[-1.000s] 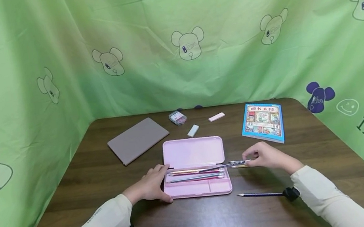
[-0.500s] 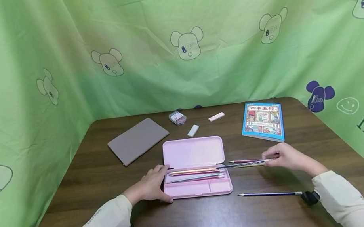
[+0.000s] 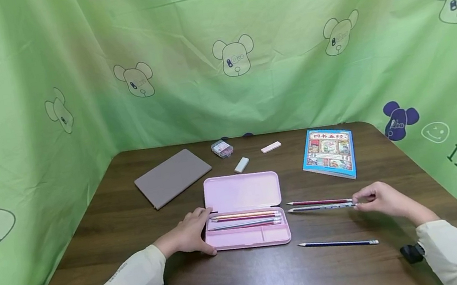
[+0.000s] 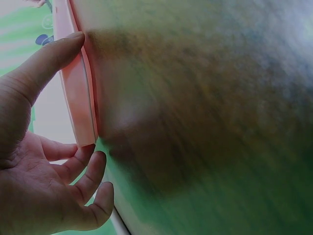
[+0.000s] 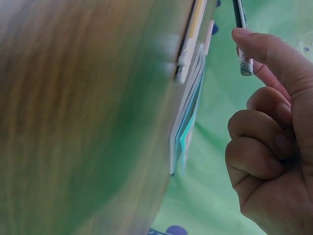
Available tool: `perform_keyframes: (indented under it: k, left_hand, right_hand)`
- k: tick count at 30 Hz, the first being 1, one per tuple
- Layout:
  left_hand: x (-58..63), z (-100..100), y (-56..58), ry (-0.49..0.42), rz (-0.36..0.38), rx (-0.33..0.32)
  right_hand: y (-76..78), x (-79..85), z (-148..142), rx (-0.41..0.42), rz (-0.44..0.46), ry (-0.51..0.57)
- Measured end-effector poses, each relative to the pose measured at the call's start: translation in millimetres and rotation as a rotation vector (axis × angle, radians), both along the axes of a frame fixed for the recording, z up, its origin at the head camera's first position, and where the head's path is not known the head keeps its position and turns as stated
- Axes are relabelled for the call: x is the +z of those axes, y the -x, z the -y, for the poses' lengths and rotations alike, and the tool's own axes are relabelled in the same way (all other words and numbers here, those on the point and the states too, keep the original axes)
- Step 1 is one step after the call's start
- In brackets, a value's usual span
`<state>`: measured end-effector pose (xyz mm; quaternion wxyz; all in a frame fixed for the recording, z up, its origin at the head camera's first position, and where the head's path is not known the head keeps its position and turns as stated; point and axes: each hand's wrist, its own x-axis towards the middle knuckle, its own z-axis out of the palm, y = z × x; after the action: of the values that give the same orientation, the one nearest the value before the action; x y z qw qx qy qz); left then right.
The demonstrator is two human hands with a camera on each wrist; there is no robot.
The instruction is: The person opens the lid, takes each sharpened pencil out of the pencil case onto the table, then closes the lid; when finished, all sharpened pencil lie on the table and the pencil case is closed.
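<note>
A pink pencil case (image 3: 251,239) lies with its lid up in the head view, several pencils (image 3: 247,225) in its long compartment. My left hand (image 3: 186,232) grips its left end, thumb at the front corner and fingers toward the hinge side; the left wrist view shows the thumb (image 4: 56,51) on the pink wall. To the right of the case, my right hand (image 3: 378,199) pinches a dark, white-patterned pencil (image 3: 321,207) near its blunt end between thumb and index finger, the other fingers curled in. Just behind that pencil lies a dark red pencil (image 3: 322,201).
A dark blue pencil (image 3: 338,243) lies nearer the front. Behind the case are a grey notebook (image 3: 174,178), a small clear box (image 3: 222,149), a white eraser (image 3: 242,165) and a pale pink bar (image 3: 271,147). A blue-bordered book (image 3: 328,153) lies at the back right.
My right hand has carried the dark pencil rightward from over the case and lowered it beside the red one. My left hand has stayed at the case.
</note>
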<state>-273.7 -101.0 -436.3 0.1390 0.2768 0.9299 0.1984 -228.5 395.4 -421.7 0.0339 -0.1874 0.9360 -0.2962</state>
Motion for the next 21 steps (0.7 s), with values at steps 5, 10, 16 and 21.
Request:
perform_keyframes:
  k: [5,10,16,21]
  left_hand:
    - [-1.2,1,-0.6,-0.005,-0.003,-0.004]
    - [-0.5,1,-0.4,-0.005,0.001,0.002]
    - [-0.5,0,0.4,0.001,0.002,0.001]
    - [-1.3,0,0.7,0.005,0.001,0.002]
  right_hand:
    - [2.3,-4.7,-3,0.018,0.003,-0.019]
    - [6.4,-5.5,2,-0.020,0.007,-0.122]
    - [7.6,-6.6,7,-0.098,0.060,-0.193]
    - [10.6,-3.1,11,-0.137,0.032,-0.183]
